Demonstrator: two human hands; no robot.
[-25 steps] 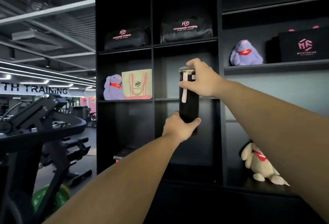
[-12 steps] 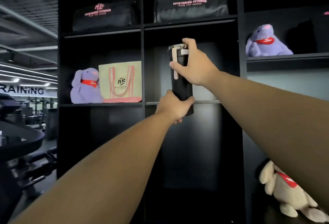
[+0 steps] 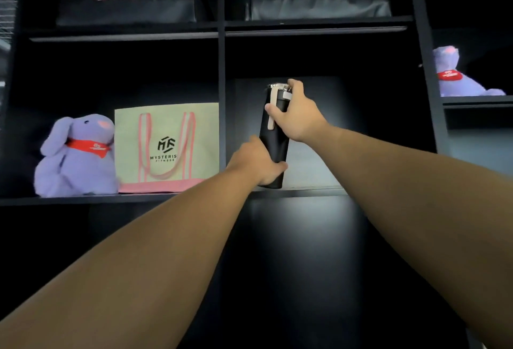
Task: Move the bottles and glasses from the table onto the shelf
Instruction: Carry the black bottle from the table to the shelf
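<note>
— Where is the bottle [image 3: 273,137]?

— In the middle cubby of the black shelf [image 3: 313,191], right of the divider. It is dark, with a pale strap down its side and a silvery lid, and it leans a little, top tipped to the right. Its base is at the board's front edge; whether it rests on the board I cannot tell, the fingers cover that spot.

— And the hands?

— Both on it. The left hand [image 3: 256,164] has its grip clamped round the lower end, thumb across the front near the base. The right hand [image 3: 298,114] has its grip closed on the upper part — one finger lies over the lid, the thumb presses on the strap.

— What else is on the shelf?

— In the cubby to the left, a purple plush [image 3: 76,157] with a red scarf sits beside a pale tote [image 3: 166,147] with pink handles; the two touch. Above, two black bags [image 3: 127,0] with pink lettering fill the upper cubbies, one each. Far right, another purple toy [image 3: 458,76] sits on a higher board, partly cut off by the upright.
</note>
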